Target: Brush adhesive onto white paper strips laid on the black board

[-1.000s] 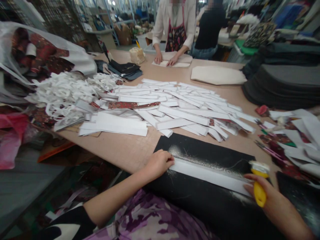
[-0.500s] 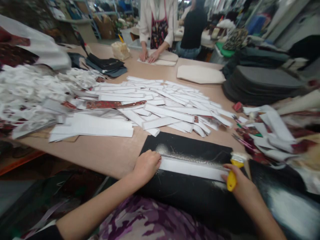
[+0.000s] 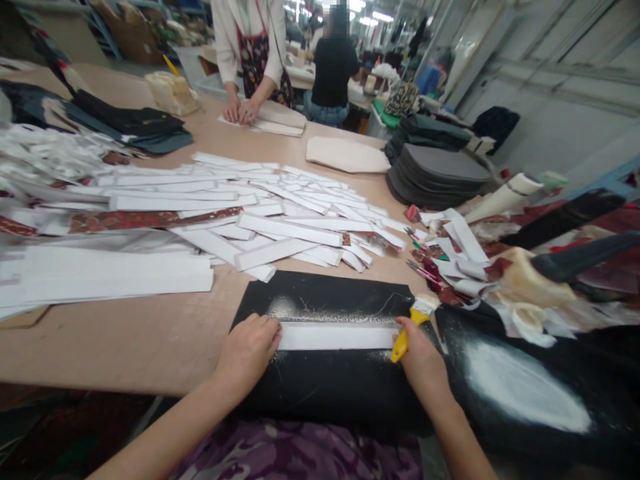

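A white strip [image 3: 337,336] lies flat across a black mat [image 3: 340,383] in front of me. My left hand [image 3: 249,347] is closed at the strip's left end, fingers curled down over its edge. At the other end, my right hand [image 3: 423,357] pinches the strip while also holding a flat paintbrush [image 3: 403,341] with a yellow handle. The brush's pale bristles point up and away from the strip. Whitish residue speckles the mat along the strip's far edge.
Many loose white strips [image 3: 290,228] spread beyond the mat. Stacked wider white pieces [image 3: 120,273] lie left. Scissors and scraps [image 3: 465,250] sit right, near a white-smeared black surface [image 3: 525,387]. Dark grey pads [image 3: 440,170] are piled farther back. Across the table, a person [image 3: 255,60] handles cream pieces.
The view has swung to the right, so things sit farther left in it. The strip now looks level rather than slanted. Both hands keep their hold on its ends.
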A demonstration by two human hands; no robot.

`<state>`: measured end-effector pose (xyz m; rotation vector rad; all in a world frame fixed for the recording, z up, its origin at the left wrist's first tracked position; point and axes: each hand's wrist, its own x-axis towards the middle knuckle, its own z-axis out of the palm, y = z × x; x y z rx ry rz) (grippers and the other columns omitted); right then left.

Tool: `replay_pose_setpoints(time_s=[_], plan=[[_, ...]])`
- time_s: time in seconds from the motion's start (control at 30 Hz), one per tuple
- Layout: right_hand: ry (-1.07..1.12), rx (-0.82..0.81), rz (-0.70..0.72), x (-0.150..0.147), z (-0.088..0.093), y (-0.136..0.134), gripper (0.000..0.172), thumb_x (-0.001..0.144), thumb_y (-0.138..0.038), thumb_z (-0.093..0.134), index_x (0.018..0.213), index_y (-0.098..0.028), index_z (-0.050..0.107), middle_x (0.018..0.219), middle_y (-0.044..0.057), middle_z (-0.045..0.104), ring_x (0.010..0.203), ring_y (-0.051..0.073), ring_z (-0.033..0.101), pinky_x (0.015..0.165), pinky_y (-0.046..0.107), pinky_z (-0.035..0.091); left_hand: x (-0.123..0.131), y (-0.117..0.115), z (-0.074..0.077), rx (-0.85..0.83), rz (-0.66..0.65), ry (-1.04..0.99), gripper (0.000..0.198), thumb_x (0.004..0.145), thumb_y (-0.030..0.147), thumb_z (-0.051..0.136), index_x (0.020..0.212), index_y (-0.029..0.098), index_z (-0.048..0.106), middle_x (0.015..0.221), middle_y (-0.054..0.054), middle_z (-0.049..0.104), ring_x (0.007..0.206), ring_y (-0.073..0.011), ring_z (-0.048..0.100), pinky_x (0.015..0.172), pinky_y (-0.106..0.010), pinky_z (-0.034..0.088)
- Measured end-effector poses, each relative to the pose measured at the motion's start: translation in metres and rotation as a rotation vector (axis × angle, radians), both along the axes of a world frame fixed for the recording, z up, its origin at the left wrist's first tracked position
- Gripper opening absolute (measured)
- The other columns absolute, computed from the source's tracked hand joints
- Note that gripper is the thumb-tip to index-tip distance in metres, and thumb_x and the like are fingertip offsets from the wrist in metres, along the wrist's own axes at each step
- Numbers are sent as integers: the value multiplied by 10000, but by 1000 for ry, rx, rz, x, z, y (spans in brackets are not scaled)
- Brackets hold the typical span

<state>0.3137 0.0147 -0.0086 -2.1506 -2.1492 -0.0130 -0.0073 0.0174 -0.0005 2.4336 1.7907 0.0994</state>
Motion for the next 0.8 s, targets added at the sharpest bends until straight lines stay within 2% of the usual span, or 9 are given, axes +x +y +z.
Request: replay_pose_setpoints(time_s=[0.07, 0.13, 0.23, 0.33, 0.43, 0.5, 0.57, 0.7, 0.8], plan=[[-180, 18, 53, -2, 1, -2, 395, 810, -47, 342, 1155, -163, 495, 850, 83, 619, 788, 208, 595, 682, 309, 468, 4, -3, 2, 53, 4, 28, 195, 856, 178, 439, 947, 159, 610, 786, -56, 593, 774, -218, 527, 694, -322, 413], [-316, 35, 94, -5, 9, -2, 384, 819, -34, 332, 1125, -143, 537, 791, 92, 597, 748, 220, 577, 650, 318, 459, 7, -6, 2, 152, 29, 58, 328, 837, 136, 449, 1153, 147, 536, 868, -77, 601, 780, -230, 533, 683, -341, 427], [-296, 88, 188, -17, 29, -2, 398, 821, -35, 329, 1122, -136, 568, 776, 103, 592, 743, 243, 561, 645, 354, 452, 10, -12, -1, 336, 5, 51, 419, 820, 84, 443, 1229, 162, 484, 1058, -117, 582, 886, -255, 535, 732, -378, 438], [55, 96, 388, -53, 50, -5, 397, 871, -106, 344, 1217, -187, 518, 800, 81, 629, 753, 214, 577, 685, 346, 466, 12, -20, -11, 438, -181, -69, 326, 827, 71, 408, 1093, 157, 576, 1083, -106, 591, 974, -252, 523, 823, -389, 432], [566, 34, 510, -98, 55, -5, 316, 891, -251, 432, 1188, -212, 533, 981, 62, 664, 887, 173, 599, 803, 304, 469, 13, -29, -24, 475, -314, -153, 334, 833, 61, 351, 1037, 146, 602, 1024, -91, 622, 940, -226, 545, 824, -358, 450], [783, 0, 417, -111, 47, 1, 232, 869, -304, 468, 1027, -216, 613, 959, 31, 679, 889, 153, 611, 812, 272, 469, 13, -32, -32, 499, -331, -165, 356, 829, 57, 336, 1056, 140, 597, 1031, -92, 627, 941, -225, 553, 821, -347, 461], [820, -25, 216, -95, 37, 9, 217, 854, -330, 458, 879, -213, 638, 840, 6, 690, 796, 142, 630, 736, 244, 482, 13, -34, -37, 513, -339, -166, 368, 821, 54, 340, 1077, 133, 592, 1051, -93, 626, 960, -226, 555, 832, -342, 464], [547, 90, -205, -16, 36, 15, 284, 818, -371, 432, 778, -182, 640, 692, 37, 663, 683, 185, 626, 639, 275, 467, 12, -34, -40, 530, -354, -160, 375, 810, 54, 350, 1083, 127, 596, 1071, -91, 626, 986, -217, 556, 856, -328, 459], [454, 189, -296, 11, 47, 3, 285, 797, -358, 445, 782, -160, 650, 682, 72, 647, 708, 216, 615, 675, 309, 448, 10, -32, -40, 561, -376, -136, 370, 812, 70, 352, 1082, 127, 599, 1082, -90, 621, 1000, -214, 552, 877, -331, 443]])
